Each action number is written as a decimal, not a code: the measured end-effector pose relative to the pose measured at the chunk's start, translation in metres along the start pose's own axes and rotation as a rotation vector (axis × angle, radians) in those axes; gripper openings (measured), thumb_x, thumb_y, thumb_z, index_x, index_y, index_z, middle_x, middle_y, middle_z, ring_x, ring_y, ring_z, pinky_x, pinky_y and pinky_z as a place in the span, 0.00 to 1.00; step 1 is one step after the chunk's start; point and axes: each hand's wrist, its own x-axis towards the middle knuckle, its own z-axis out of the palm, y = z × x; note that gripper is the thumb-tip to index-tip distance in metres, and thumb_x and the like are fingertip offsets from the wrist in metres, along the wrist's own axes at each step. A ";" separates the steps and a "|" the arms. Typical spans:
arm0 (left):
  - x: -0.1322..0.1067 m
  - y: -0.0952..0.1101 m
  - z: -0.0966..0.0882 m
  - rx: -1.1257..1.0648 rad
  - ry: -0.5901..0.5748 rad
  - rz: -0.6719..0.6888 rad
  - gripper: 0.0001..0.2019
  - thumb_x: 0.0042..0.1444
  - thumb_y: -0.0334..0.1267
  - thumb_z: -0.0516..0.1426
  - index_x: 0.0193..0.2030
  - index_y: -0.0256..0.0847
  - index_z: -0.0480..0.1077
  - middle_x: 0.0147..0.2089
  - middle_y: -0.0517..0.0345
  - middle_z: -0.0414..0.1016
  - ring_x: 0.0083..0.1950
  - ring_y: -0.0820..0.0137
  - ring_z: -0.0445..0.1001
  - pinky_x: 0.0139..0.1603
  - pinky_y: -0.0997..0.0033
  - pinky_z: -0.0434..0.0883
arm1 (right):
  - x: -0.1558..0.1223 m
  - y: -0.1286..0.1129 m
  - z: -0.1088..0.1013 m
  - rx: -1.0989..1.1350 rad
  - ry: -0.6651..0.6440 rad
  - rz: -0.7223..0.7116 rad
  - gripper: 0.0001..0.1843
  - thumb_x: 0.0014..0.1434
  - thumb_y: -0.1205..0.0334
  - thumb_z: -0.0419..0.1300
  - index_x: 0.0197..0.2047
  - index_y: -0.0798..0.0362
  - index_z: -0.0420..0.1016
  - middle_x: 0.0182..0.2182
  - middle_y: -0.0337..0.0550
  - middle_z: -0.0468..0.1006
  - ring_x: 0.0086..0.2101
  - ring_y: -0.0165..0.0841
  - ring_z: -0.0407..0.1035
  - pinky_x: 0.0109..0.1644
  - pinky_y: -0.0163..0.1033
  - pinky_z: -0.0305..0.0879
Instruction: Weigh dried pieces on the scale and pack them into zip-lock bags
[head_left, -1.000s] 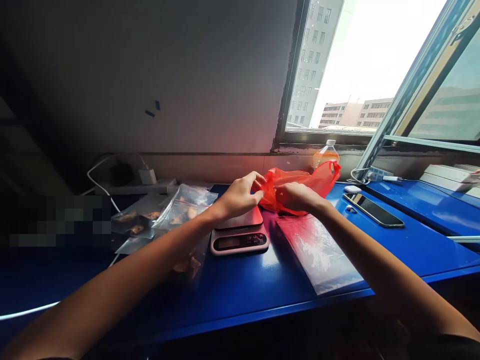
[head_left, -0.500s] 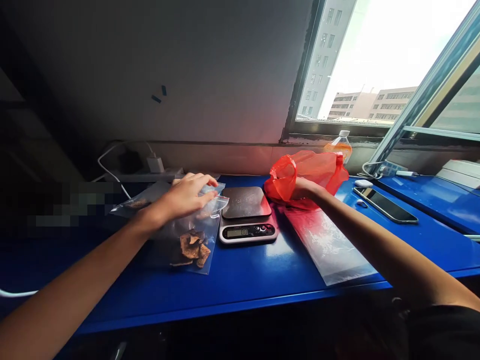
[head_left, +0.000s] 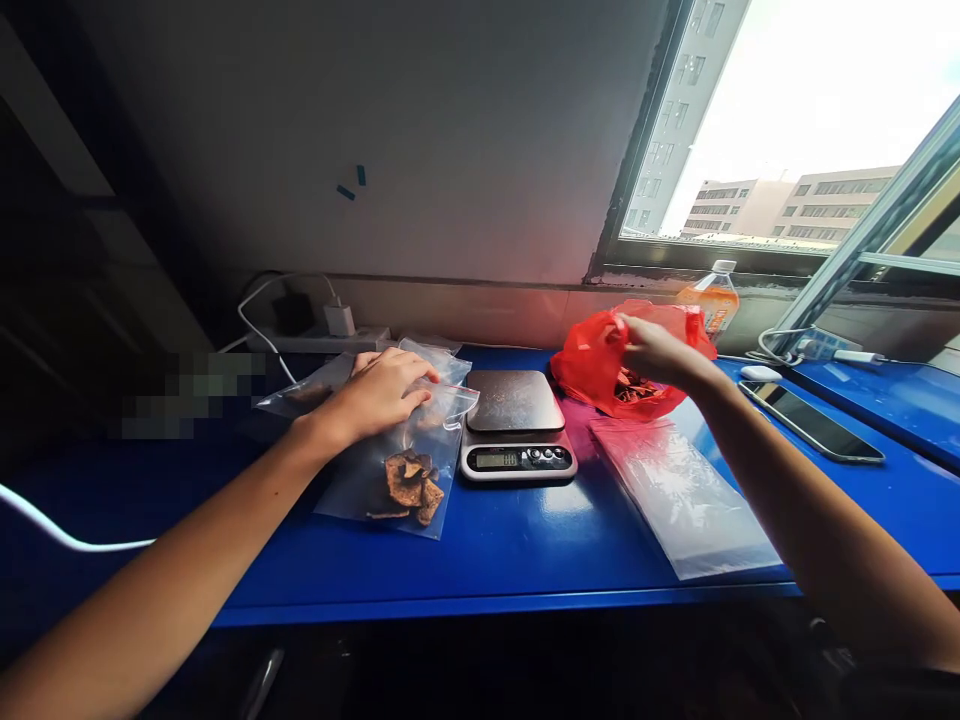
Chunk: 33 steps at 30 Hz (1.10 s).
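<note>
My left hand [head_left: 386, 390] rests with loosely spread fingers on the top of a clear zip bag [head_left: 352, 500], which holds brown dried slices [head_left: 412, 485]. More clear bags lie partly under and behind this hand. My right hand [head_left: 656, 350] pinches the rim of a red plastic bag [head_left: 589, 355]; dark reddish dried pieces [head_left: 636, 388] show in its mouth. Between the hands stands a kitchen scale [head_left: 517, 402] with a bare metal plate. Its display is lit, too small to read surely. A stack of flat clear bags [head_left: 690, 510] lies below the red bag.
On the blue table [head_left: 517, 560], a phone [head_left: 814, 422] and a white earphone case [head_left: 760, 373] lie at the right. An orange drink bottle [head_left: 716, 300] stands behind the red bag. A white charger [head_left: 339, 318] with a cable sits on a power strip at the back left.
My right hand has come up out of the red bag to its rim, and the bag's mouth now shows the pieces inside. My left hand stays on the clear bag. The view has shifted slightly.
</note>
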 end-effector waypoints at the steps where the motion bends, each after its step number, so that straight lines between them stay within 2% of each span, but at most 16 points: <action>1: -0.001 0.002 0.002 0.012 0.011 0.004 0.09 0.57 0.37 0.53 0.42 0.45 0.72 0.49 0.56 0.76 0.56 0.59 0.67 0.56 0.52 0.56 | -0.004 -0.007 -0.008 -0.017 0.002 0.025 0.17 0.57 0.69 0.53 0.49 0.57 0.74 0.40 0.51 0.79 0.38 0.38 0.72 0.41 0.42 0.68; 4: -0.002 0.003 0.004 0.032 0.071 0.020 0.05 0.56 0.37 0.55 0.39 0.44 0.71 0.46 0.56 0.76 0.53 0.59 0.68 0.54 0.53 0.57 | -0.020 -0.039 -0.025 -0.068 0.035 0.052 0.20 0.58 0.68 0.49 0.50 0.53 0.74 0.42 0.49 0.79 0.42 0.39 0.73 0.44 0.43 0.66; 7: -0.003 0.001 0.005 0.051 0.135 0.031 0.03 0.55 0.38 0.56 0.35 0.43 0.69 0.43 0.56 0.76 0.51 0.59 0.69 0.52 0.54 0.59 | -0.035 -0.079 -0.029 -0.074 0.171 -0.019 0.16 0.60 0.63 0.51 0.46 0.54 0.76 0.40 0.48 0.80 0.40 0.40 0.74 0.43 0.44 0.67; 10: -0.003 -0.002 0.006 0.067 0.169 0.024 0.04 0.54 0.38 0.57 0.33 0.42 0.67 0.41 0.56 0.75 0.50 0.59 0.70 0.50 0.55 0.61 | -0.039 -0.111 -0.018 0.017 0.182 -0.117 0.14 0.61 0.60 0.52 0.45 0.54 0.76 0.39 0.47 0.80 0.38 0.37 0.74 0.40 0.41 0.67; 13: -0.004 -0.005 0.006 0.063 0.171 0.043 0.03 0.55 0.37 0.57 0.32 0.41 0.67 0.41 0.55 0.75 0.49 0.59 0.69 0.50 0.55 0.62 | -0.031 -0.129 0.004 0.064 0.054 -0.225 0.14 0.61 0.61 0.52 0.47 0.54 0.74 0.39 0.46 0.80 0.37 0.35 0.74 0.41 0.39 0.65; 16: -0.006 -0.003 0.000 0.015 0.151 0.141 0.03 0.57 0.36 0.55 0.34 0.40 0.68 0.41 0.54 0.73 0.49 0.60 0.67 0.50 0.58 0.64 | -0.021 -0.139 0.032 0.112 -0.062 -0.250 0.15 0.61 0.65 0.52 0.50 0.55 0.71 0.41 0.48 0.79 0.39 0.35 0.73 0.42 0.39 0.64; 18: -0.009 0.003 -0.006 -0.036 0.150 0.222 0.04 0.58 0.34 0.53 0.35 0.40 0.69 0.41 0.53 0.72 0.49 0.61 0.66 0.50 0.59 0.64 | -0.019 -0.145 0.050 0.156 -0.082 -0.235 0.15 0.60 0.66 0.52 0.50 0.56 0.69 0.43 0.49 0.78 0.39 0.34 0.72 0.43 0.39 0.64; 21: -0.015 0.015 -0.012 -0.104 0.165 0.337 0.07 0.60 0.32 0.51 0.36 0.39 0.69 0.41 0.52 0.72 0.47 0.62 0.65 0.51 0.60 0.65 | -0.023 -0.153 0.069 0.245 -0.095 -0.220 0.12 0.59 0.67 0.53 0.47 0.55 0.68 0.42 0.48 0.76 0.40 0.33 0.70 0.43 0.38 0.63; 23: -0.017 0.020 -0.013 -0.133 0.192 0.405 0.07 0.61 0.33 0.51 0.37 0.38 0.70 0.41 0.52 0.71 0.47 0.62 0.65 0.50 0.60 0.65 | -0.027 -0.156 0.075 0.407 -0.156 -0.170 0.09 0.58 0.66 0.54 0.44 0.54 0.67 0.38 0.44 0.76 0.37 0.31 0.69 0.41 0.37 0.62; 26: -0.019 0.024 -0.015 -0.148 0.239 0.438 0.06 0.61 0.34 0.53 0.37 0.38 0.71 0.41 0.52 0.70 0.47 0.62 0.65 0.49 0.60 0.66 | -0.026 -0.156 0.079 0.764 -0.324 0.026 0.08 0.57 0.65 0.54 0.42 0.53 0.65 0.29 0.36 0.72 0.29 0.27 0.66 0.32 0.32 0.60; 28: -0.020 0.025 -0.015 -0.148 0.246 0.443 0.07 0.61 0.34 0.53 0.35 0.39 0.72 0.41 0.52 0.70 0.47 0.62 0.64 0.50 0.59 0.66 | -0.025 -0.156 0.076 0.904 -0.416 0.139 0.10 0.55 0.66 0.55 0.42 0.53 0.63 0.26 0.32 0.68 0.25 0.25 0.62 0.27 0.31 0.56; 30: -0.021 0.027 -0.015 -0.154 0.235 0.468 0.07 0.61 0.34 0.53 0.35 0.39 0.72 0.41 0.53 0.70 0.47 0.62 0.64 0.50 0.59 0.66 | -0.028 -0.156 0.068 0.888 -0.455 0.143 0.09 0.54 0.68 0.55 0.40 0.54 0.64 0.25 0.32 0.67 0.24 0.24 0.61 0.26 0.30 0.55; 33: -0.024 0.033 -0.013 -0.165 0.191 0.524 0.06 0.61 0.32 0.53 0.36 0.40 0.71 0.40 0.54 0.71 0.48 0.64 0.65 0.50 0.62 0.66 | -0.052 -0.152 0.042 0.573 -0.395 -0.053 0.07 0.58 0.65 0.54 0.41 0.55 0.67 0.29 0.39 0.72 0.29 0.29 0.66 0.32 0.35 0.61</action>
